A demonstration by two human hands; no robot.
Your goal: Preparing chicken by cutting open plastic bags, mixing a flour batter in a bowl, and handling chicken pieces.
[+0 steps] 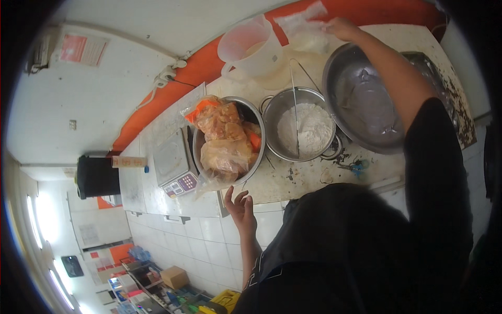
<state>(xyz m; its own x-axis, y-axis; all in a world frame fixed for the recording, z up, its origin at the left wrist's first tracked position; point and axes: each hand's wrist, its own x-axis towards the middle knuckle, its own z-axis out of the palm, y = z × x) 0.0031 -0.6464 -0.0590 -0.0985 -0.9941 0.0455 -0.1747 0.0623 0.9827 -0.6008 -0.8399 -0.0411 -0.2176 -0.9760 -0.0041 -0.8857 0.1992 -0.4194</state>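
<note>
1. The right hand (pixel 342 29) reaches to the far side of the worktop (pixel 280 180), its fingers closed on the edge of a clear plastic bag (pixel 308 39).
2. That bag, partly blurred, has whitish contents low down and sits between a translucent pitcher (pixel 266 60) and a wide grey basin (pixel 361 97).
3. The left hand (pixel 242 208) hangs by the worktop's near edge, half open with loosely curled fingers, holding nothing.
4. Nearest to it is a metal bowl (pixel 248 111) filled with orange-brown food in plastic bags (pixel 222 128).
5. Between bowl and basin stands a two-handled pot (pixel 281 100) of white powder (pixel 311 128), crossed by a thin bent metal rod (pixel 296 107).
6. A scale (pixel 175 159) lies left of the bowl.
</note>
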